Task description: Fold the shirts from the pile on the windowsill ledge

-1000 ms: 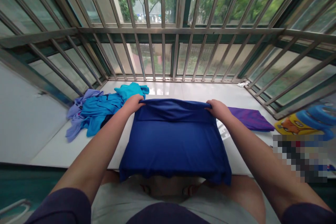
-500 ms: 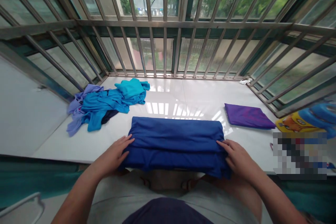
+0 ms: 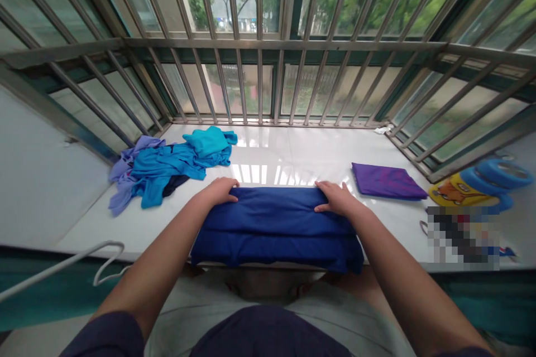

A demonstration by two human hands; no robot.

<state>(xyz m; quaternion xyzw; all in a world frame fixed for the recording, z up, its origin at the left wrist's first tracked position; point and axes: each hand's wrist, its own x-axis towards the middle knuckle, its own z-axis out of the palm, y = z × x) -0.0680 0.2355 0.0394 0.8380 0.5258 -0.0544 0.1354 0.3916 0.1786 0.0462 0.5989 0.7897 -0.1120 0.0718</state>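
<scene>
A dark blue folded garment (image 3: 276, 223) lies lengthwise before me, its near edge at the front of the white ledge. Long creases run across it. My left hand (image 3: 221, 192) touches its far left corner, thumb on the cloth and fingers at the far edge. At the far right corner rests my right hand (image 3: 334, 196), with its thumb and fingers spread apart. Neither hand is closed round the fabric, and the cloth lies flat under both.
A loose pile of blue, turquoise and lilac clothes (image 3: 176, 164) lies to the left. On the right are a folded purple cloth (image 3: 387, 181) and a yellow-and-blue bottle (image 3: 473, 184), beside a blurred patch. Metal bars (image 3: 288, 44) enclose the white ledge (image 3: 288, 150). A white hanger (image 3: 71, 262) is at lower left.
Both hands have moved from the garment's side edges forward and inward to its far corners. The white hanger now shows more at the lower left. The garment keeps its folded shape.
</scene>
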